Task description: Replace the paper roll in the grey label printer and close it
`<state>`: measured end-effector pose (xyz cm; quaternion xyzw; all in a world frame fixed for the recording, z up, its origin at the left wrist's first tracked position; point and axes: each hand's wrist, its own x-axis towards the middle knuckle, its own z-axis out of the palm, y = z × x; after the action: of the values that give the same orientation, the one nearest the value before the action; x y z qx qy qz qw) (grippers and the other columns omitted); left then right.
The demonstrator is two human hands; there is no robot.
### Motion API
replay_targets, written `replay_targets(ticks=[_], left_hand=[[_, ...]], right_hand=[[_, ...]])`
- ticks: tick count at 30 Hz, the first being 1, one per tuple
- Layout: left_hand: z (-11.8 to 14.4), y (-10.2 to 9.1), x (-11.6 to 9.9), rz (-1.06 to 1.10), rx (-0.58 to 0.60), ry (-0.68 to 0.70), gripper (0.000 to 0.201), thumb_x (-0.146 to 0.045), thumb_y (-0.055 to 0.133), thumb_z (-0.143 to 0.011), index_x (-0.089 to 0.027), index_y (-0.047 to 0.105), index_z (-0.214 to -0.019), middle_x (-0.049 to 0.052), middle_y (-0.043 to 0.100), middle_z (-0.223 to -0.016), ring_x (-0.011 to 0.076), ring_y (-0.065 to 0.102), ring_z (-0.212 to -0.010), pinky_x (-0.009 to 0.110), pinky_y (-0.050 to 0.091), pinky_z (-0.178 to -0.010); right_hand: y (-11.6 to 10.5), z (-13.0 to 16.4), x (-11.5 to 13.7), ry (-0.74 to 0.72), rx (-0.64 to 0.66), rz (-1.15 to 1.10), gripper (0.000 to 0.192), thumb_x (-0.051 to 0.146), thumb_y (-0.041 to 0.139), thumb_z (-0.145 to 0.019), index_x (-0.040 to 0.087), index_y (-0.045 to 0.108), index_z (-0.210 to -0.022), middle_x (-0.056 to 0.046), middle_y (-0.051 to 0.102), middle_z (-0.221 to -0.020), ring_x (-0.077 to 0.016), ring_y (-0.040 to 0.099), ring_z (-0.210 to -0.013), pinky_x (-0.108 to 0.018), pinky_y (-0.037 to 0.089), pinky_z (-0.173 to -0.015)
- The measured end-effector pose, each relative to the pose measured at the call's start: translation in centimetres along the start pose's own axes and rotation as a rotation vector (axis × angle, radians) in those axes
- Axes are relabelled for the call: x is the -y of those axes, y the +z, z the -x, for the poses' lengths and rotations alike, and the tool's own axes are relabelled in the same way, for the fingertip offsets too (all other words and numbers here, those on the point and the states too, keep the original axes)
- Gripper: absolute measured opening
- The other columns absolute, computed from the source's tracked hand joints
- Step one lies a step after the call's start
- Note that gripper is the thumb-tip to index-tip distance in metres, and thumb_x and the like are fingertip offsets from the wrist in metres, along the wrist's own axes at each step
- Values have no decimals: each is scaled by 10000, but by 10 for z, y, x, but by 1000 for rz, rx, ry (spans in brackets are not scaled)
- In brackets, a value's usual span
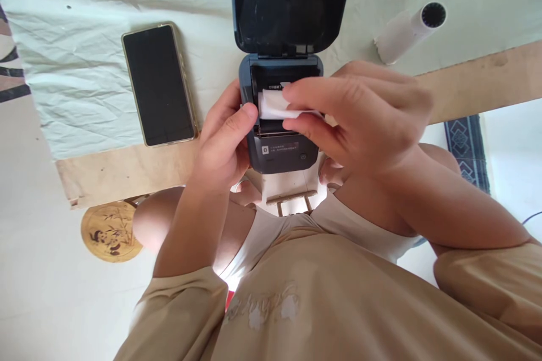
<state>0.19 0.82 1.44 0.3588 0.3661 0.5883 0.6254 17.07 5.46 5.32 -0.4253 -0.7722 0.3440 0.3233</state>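
Observation:
A small dark label printer (pixel 283 157) is held up near the table's front edge, its black lid (pixel 290 20) swung open away from me. My left hand (pixel 226 135) grips the printer's left side, with the thumb on the rim of the paper bay. Between the thumb and fingers of my right hand (pixel 359 113) is a white paper roll (pixel 273 104), which sits in or just over the open bay. My right fingers cover the roll's right end, so I cannot tell whether it touches the bay floor.
A phone (pixel 158 84) with a dark screen lies on the pale tablecloth (pixel 84 5) to the left. At the right a white cylinder with a dark end (pixel 409 31) rests on the cloth. The bare wooden table edge (pixel 127 175) runs in front; a round yellow stool top (pixel 110 231) shows below left.

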Motion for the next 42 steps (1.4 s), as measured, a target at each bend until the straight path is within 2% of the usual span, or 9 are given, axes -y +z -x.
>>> replay_targets(ticks=[6, 10, 12, 16, 23, 26, 31, 35, 42], left_hand=[[0, 2, -3, -37, -24, -56, 384, -428, 687, -823, -162, 634, -1095, 101, 692, -1063, 317, 599, -1295, 405, 603, -962], [0, 2, -2, -21, -34, -46, 341, -427, 677, -833, -162, 633, -1044, 88, 690, -1049, 305, 580, -1322, 419, 596, -990], [0, 2, -2, -10, -27, -39, 309, -419, 664, -846, -164, 629, -1017, 69, 691, -1008, 283, 581, -1323, 419, 580, -1025], [0, 2, -3, -29, -9, -49, 308, -428, 657, -853, -163, 624, -1007, 51, 684, -892, 267, 610, -1277, 405, 570, -1030], [-1, 0, -1, -40, 10, -39, 344, -448, 659, -842, -164, 627, -1034, 80, 688, -964, 252, 666, -1138, 323, 585, -861], [-1, -5, 3, -65, 68, 27, 449, -436, 701, -811, -184, 595, -1167, 55, 670, -1009, 176, 674, -975, 248, 543, -705], [-2, -13, 8, -119, 115, 69, 734, -242, 766, -762, -277, 415, -1407, 10, 619, -1177, 37, 596, -739, 183, 463, -627], [-1, -13, 8, -171, 80, 57, 879, -236, 814, -703, -283, 360, -1454, 16, 641, -1159, 73, 633, -847, 204, 497, -721], [2, -4, 4, -177, 28, 30, 928, -219, 820, -686, -265, 329, -1472, 36, 661, -1167, 147, 673, -994, 244, 541, -802]], right_hand=[[-4, 4, 0, -112, 72, 124, 315, 462, 458, -919, 247, 686, -879, 0, 598, -712, -35, 524, -723, -232, 484, -803], [-6, 10, -8, -598, -167, 285, 110, 302, 564, -860, 263, 666, -853, 74, 665, -731, -35, 548, -685, -253, 350, -649], [-3, 13, -12, -741, -260, 311, 42, 239, 589, -832, 240, 631, -831, 83, 665, -733, -46, 544, -692, -274, 309, -641], [6, 16, -17, -764, -337, 300, 176, 372, 639, -814, 218, 591, -744, 61, 607, -661, -61, 500, -695, -290, 279, -646], [14, 19, -18, -755, -280, 344, 238, 474, 671, -788, 245, 612, -754, 91, 631, -743, -57, 501, -808, -290, 255, -700], [15, 19, -19, -819, -261, 357, 245, 498, 647, -802, 257, 610, -775, 101, 631, -741, -52, 493, -819, -276, 281, -727], [20, 19, -20, -844, -261, 380, 145, 313, 622, -824, 254, 613, -692, 127, 624, -711, -24, 491, -797, -259, 289, -732], [14, 19, -15, -797, -242, 287, 177, 416, 621, -820, 261, 629, -735, 119, 668, -753, -56, 563, -833, -289, 358, -730], [-7, 12, -16, -586, -210, 389, 93, 269, 574, -811, 241, 622, -886, 63, 697, -887, -86, 523, -753, -306, 363, -701]])
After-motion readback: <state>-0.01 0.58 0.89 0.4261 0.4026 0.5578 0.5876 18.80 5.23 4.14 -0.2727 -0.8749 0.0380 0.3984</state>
